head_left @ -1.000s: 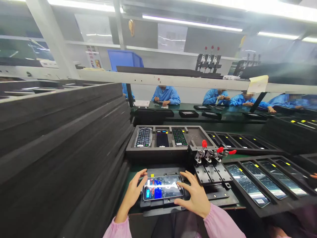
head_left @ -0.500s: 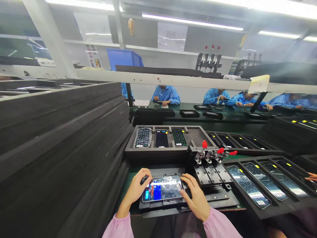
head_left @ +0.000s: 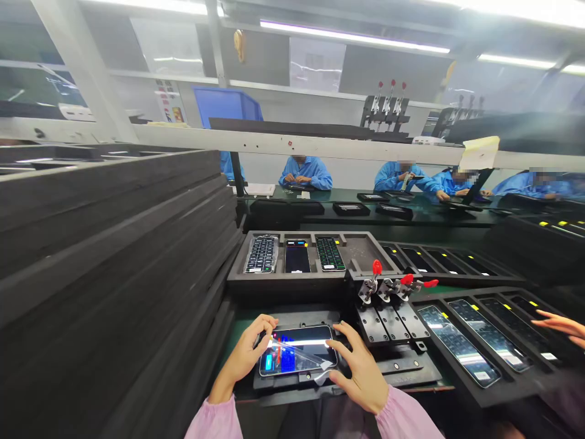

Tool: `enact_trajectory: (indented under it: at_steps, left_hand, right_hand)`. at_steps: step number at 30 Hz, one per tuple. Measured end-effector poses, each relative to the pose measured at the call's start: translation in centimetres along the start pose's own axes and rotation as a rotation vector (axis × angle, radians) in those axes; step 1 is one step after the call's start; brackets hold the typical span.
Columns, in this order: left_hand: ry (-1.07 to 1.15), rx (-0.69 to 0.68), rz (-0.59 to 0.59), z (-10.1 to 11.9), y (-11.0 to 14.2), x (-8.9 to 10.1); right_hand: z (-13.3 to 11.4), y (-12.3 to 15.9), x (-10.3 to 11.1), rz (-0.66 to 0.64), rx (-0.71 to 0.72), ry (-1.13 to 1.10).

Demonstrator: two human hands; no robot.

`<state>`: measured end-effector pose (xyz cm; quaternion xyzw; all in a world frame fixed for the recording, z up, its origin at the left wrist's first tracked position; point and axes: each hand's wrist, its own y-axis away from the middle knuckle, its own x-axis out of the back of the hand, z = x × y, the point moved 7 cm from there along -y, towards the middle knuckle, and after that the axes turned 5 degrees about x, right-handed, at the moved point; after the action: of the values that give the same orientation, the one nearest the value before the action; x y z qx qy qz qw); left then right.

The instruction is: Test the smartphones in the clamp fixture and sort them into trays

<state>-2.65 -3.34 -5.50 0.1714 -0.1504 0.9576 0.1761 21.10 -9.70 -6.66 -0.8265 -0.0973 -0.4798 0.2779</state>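
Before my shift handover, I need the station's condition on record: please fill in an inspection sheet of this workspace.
Surface: green bench, visible left of the black fixture.
Job's things: phone, screen lit and facing up; clear film seems lifted at its near right corner.
Clutter: stack of dark trays at left; rear tray beyond the phone; right tray beside the fixture.
Left hand: at the phone's far left corner; contact unclear.
Right hand: spread open at the phone's right end.
Cables: nothing seen near the hands.
Surroundings: people in blue opposite; another person's hand over the right tray; blue bin above.
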Motion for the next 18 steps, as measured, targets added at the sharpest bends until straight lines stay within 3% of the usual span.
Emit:
enact_trajectory:
  at_steps: [9, 18]
  left_hand:
    - [0.037, 0.021, 0.039, -0.67, -0.03, 0.19]
    - [0.062, 0.031, 0.064, -0.55, 0.08, 0.30]
  right_hand:
    - [-0.55, -0.10, -0.41, -0.025, 0.102, 0.227]
    - [-0.80, -0.29, 0.29, -0.042, 0.043, 0.100]
